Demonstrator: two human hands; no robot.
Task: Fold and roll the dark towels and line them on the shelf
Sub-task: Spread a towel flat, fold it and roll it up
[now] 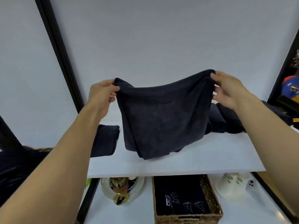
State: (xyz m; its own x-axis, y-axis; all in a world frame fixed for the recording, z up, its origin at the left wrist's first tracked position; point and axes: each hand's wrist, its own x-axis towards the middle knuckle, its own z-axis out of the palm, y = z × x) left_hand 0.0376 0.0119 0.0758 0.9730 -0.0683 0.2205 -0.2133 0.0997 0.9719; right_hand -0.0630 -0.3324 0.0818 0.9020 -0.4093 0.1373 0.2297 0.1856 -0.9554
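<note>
Holds a dark towel (161,113) up by its two top corners, above the white shelf (202,159). Pinches the upper left corner with the left grip (103,92), thumb and fingers clamped on the cloth. Pinches the upper right corner with the right grip (226,89), likewise clamped on the cloth and a little higher than the left. Lets the top edge sag between the two corners. Has the lower end bunched and resting on the shelf, about midway along it, in what looks like more than one layer.

On the same shelf, just beside the left forearm: a folded dark towel (105,139), lying flat, partly hidden by the arm. At the back right of the shelf, behind the right forearm: rolled dark towels (216,120) side by side and touching; cannot tell how many.

Below, on the lower shelf (137,212): a wicker basket (210,191) holding dark folded cloths with pale lettering. To its left, a round tray (140,186) with bottles (119,186). To its right, white cups (233,186) with green print. At the far right edge, coloured caps (289,88). At the left, a black frame post (56,46) against a pale wall (161,38).
</note>
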